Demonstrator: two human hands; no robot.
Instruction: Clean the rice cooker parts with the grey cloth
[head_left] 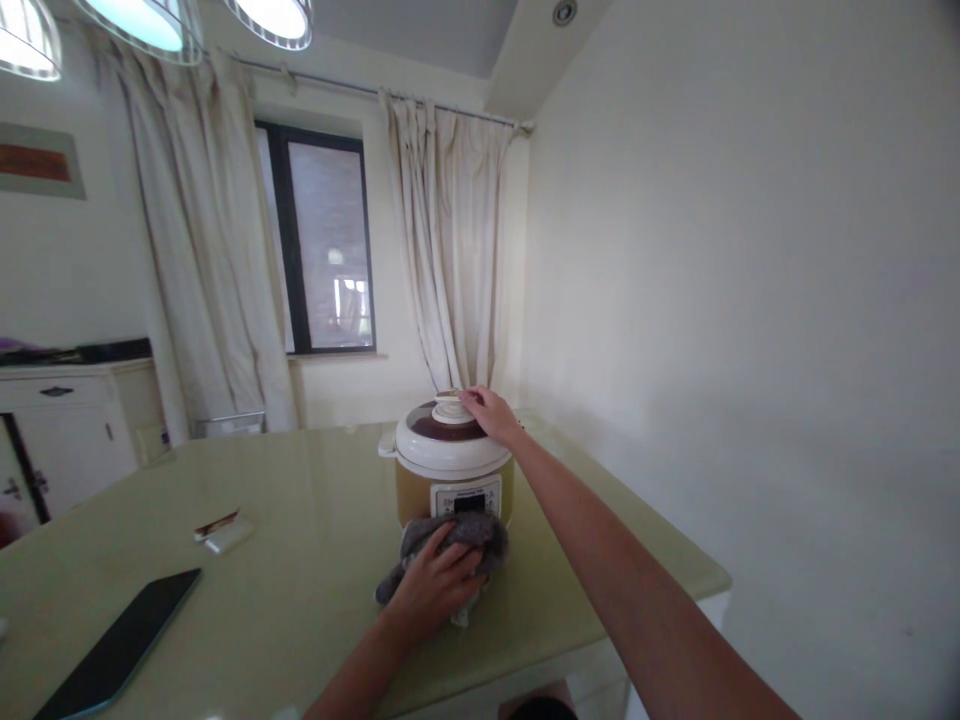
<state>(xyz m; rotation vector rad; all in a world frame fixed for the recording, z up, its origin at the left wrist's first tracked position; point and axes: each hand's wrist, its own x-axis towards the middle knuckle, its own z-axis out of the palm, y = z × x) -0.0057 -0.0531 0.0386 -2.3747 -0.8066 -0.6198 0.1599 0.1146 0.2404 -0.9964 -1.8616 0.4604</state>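
Observation:
An electric pressure cooker [415,495] with a white lid and a tan body stands on the table, its control panel facing me. My right hand [489,412] reaches across and grips the right side of the knob [450,404] on top of the lid. Below it, my left hand [439,585] presses a bunched grey cloth [472,530] against the lower front of the cooker. The cloth covers the bottom of the panel, and its lighter underside hangs toward the tabletop.
The pale green table [315,520] has its right edge close to the white wall. A dark tablet-like slab [120,645] lies at the front left, with a small white packet [227,534] behind it. A white cabinet [71,425] and curtains [457,240] are beyond.

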